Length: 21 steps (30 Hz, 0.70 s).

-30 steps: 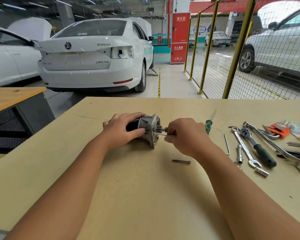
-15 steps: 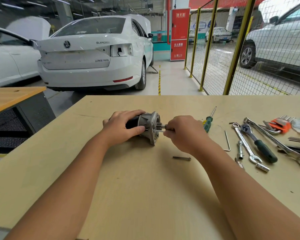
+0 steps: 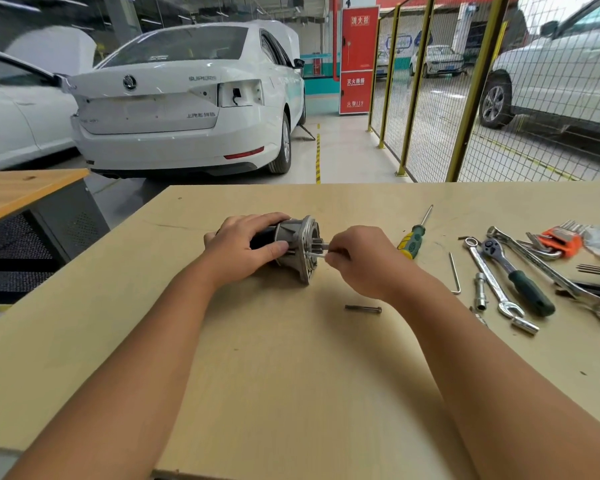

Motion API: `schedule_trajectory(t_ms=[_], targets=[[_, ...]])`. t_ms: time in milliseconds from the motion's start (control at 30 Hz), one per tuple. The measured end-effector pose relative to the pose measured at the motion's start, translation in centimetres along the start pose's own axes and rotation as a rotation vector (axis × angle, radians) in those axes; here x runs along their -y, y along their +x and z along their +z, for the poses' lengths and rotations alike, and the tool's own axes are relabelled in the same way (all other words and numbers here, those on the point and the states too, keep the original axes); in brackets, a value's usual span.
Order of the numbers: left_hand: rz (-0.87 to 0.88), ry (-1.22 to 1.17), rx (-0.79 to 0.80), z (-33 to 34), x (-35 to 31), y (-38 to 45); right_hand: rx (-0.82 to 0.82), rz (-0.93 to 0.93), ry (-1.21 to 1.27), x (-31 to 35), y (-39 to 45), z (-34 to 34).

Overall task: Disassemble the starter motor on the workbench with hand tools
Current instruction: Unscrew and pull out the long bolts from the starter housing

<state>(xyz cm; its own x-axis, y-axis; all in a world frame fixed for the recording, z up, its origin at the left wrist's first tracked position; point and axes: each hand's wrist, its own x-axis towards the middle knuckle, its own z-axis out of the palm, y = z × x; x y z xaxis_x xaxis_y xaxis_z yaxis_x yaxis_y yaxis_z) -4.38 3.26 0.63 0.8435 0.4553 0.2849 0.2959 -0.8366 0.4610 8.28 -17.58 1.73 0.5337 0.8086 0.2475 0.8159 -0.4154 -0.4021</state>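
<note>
Head view, frame centre: left hand [image 3: 243,249] grasps starter motor [image 3: 293,249] to steady it; right hand [image 3: 357,259] pinches long bolt [image 3: 317,252], probably withdrawing.

You're in a garage bay with a pale, glossy concrete floor [image 3: 340,150]. A white sedan [image 3: 187,98] is parked straight ahead, another white car [image 3: 14,112] at your left. A yellow-posted mesh fence [image 3: 430,91] runs along your right, a red fire cabinet [image 3: 359,60] behind it. A second bench [image 3: 25,188] sits at your left. Strip lights [image 3: 153,20] hang overhead.
</note>
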Motion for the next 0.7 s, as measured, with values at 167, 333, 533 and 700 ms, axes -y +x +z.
schedule_trajectory(t_ms=[167, 333, 533, 700], targets=[[0.003, 0.002, 0.022, -0.16, 0.01, -0.01, -0.088, 0.037, -0.139, 0.68, -0.41, -0.08], [0.015, 0.011, 0.021, -0.12, -0.05, -0.16, -0.105, 0.047, -0.05, 0.64, -0.56, -0.05], [0.008, 0.004, 0.002, 0.01, 0.14, 0.11, -0.078, 0.012, 0.05, 0.26, -0.19, 0.1], [0.005, -0.014, 0.018, -0.11, 0.1, 0.07, -0.045, 0.029, -0.064, 0.24, -0.08, -0.02]])
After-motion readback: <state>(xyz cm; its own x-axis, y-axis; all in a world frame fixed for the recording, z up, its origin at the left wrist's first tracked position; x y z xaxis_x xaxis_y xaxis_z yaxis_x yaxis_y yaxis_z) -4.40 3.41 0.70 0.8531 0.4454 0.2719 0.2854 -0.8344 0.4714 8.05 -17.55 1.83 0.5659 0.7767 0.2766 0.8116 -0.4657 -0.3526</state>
